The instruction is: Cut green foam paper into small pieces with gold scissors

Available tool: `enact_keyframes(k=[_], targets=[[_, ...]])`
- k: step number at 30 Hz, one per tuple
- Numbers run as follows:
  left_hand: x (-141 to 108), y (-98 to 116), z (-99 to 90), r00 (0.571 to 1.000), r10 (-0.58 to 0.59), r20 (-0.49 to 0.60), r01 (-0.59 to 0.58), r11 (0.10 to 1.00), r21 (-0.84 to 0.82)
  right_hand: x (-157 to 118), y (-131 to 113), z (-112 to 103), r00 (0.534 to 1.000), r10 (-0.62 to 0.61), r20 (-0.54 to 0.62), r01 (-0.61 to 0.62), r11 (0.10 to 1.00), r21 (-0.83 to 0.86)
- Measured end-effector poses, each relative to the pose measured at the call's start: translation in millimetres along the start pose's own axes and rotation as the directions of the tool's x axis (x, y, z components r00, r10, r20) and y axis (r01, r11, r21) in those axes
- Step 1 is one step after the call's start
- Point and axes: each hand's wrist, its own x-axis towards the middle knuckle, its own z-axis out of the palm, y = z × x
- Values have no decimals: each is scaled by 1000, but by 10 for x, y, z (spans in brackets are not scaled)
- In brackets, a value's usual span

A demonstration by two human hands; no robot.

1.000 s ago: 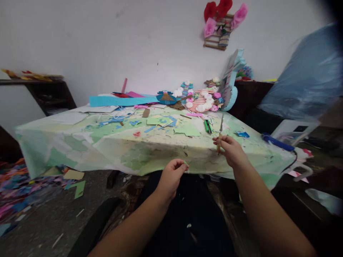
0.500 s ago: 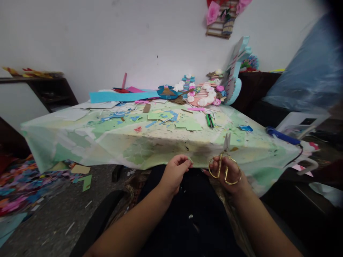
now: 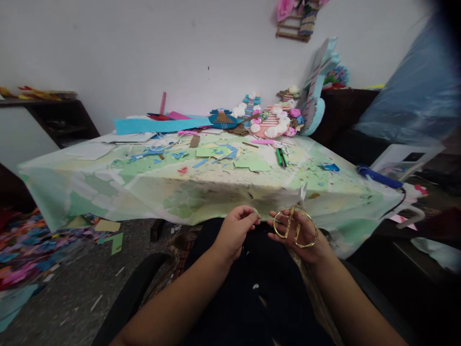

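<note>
My left hand [image 3: 236, 229] is over my lap at the table's front edge, thumb and fingers pinched on a small pale green scrap of paper [image 3: 256, 212]. To its right my right hand [image 3: 300, 236] holds gold-handled scissors [image 3: 297, 211], with the thumb and a finger at the handle loops and the other fingers loosely spread. The scissor blades point up and away from me, slightly parted. Both hands are apart from each other and in front of the cloth's hanging edge.
A green patterned tablecloth [image 3: 144, 178] carries green paper pieces [image 3: 252, 162], a green utility knife [image 3: 281, 157] and blue scraps. Decorated craft pieces [image 3: 272, 122] stand against the wall. A blue glue gun [image 3: 380, 177] lies at the right edge. Colourful scraps [image 3: 25, 254] cover the floor at left.
The scissors have moved slightly left and tilted, their blades closer together. The fingers of my right hand have spread a little. My left hand keeps its pinch almost in place.
</note>
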Motion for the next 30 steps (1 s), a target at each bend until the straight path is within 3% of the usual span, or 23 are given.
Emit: enact_keyframes(k=[6, 15, 21, 30], targets=[[-19, 12, 21, 999, -39, 6, 39, 999, -9, -8, 10, 2, 999, -32, -8, 33, 996, 89], [-34, -3, 39, 998, -51, 29, 51, 999, 7, 7, 8, -7, 995, -64, 73, 55, 991, 118], [-51, -10, 54, 997, -69, 44, 68, 997, 25, 9, 82, -15, 995, -54, 89, 52, 998, 20], [-66, -23, 69, 997, -56, 44, 54, 998, 31, -1, 169, -13, 993, -111, -40, 102, 978, -180]])
